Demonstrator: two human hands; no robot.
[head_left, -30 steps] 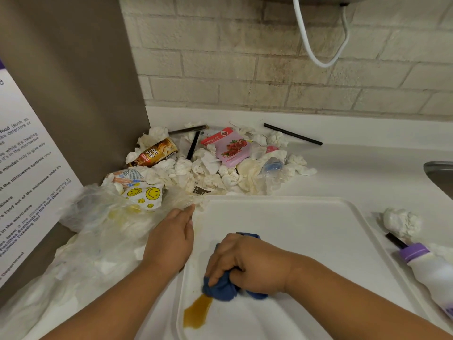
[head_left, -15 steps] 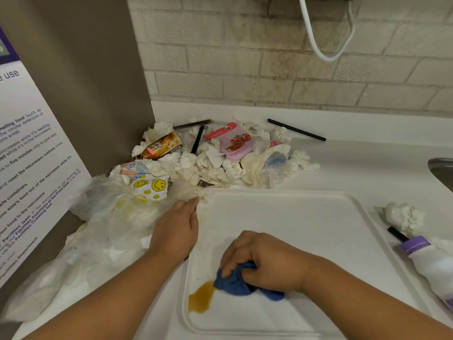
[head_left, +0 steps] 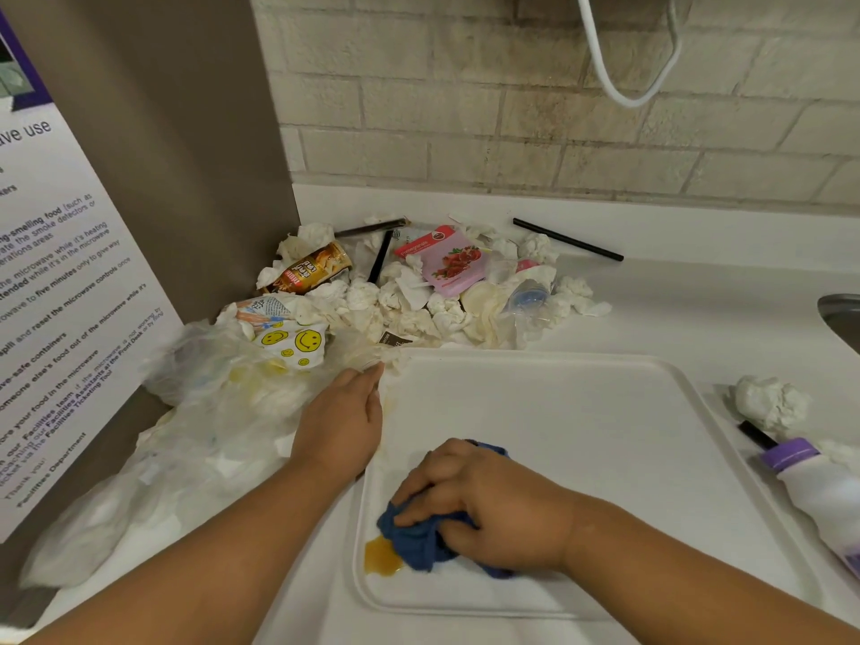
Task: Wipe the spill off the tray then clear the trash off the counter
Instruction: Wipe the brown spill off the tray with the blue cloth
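Note:
A white tray (head_left: 581, 412) lies on the white counter (head_left: 698, 309) in front of me. An amber spill (head_left: 380, 558) sits in its near left corner. My right hand (head_left: 484, 509) grips a bunched blue cloth (head_left: 419, 537) whose left edge touches the spill. My left hand (head_left: 342, 423) lies flat, fingers straight, along the tray's left rim. A heap of trash (head_left: 409, 295) fills the back corner: crumpled tissues, a brown wrapper, a pink pouch, a smiley-face wrapper and black straws.
A clear plastic bag (head_left: 186, 439) sprawls on the counter at left, under a leaning notice board (head_left: 56, 290). Right of the tray lie a crumpled tissue (head_left: 770, 402) and a white bottle with a purple cap (head_left: 819, 491). A sink edge (head_left: 842, 314) shows far right.
My right hand has drawn the blue cloth down and left across the tray until it meets the spill. My left hand has stayed on the tray's left rim.

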